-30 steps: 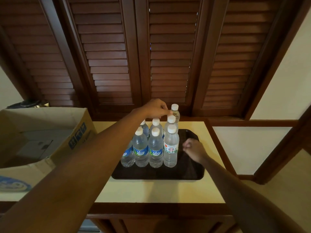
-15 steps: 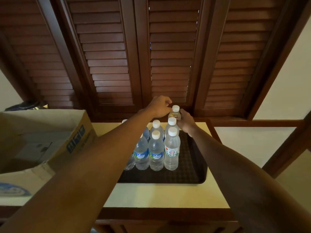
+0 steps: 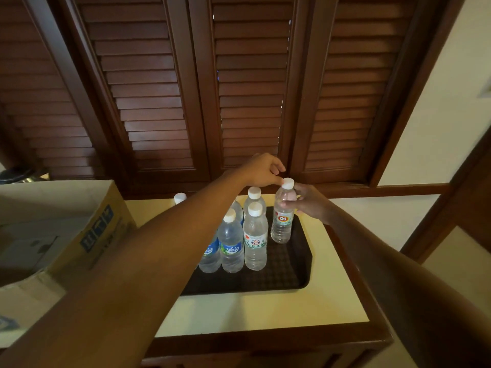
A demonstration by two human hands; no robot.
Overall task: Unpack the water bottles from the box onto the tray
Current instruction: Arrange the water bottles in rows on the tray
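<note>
Most of the job looked done: a cluster of clear plastic water bottles with white caps (image 3: 255, 235) stood upright on the dark rectangular tray (image 3: 300, 272) at centre frame, while the open brown cardboard box (image 3: 87, 235) at the left showed no bottles in the part I could see. The right hand (image 3: 312, 205) had its grip wrapped round the upper body of a clear bottle with a red-and-white label (image 3: 282, 221), standing just right of the cluster. The left hand (image 3: 261, 171) hovered loosely curled, fingertips at its cap, pinching nothing clearly. The cream worktop (image 3: 265, 309) carried it all.
</note>
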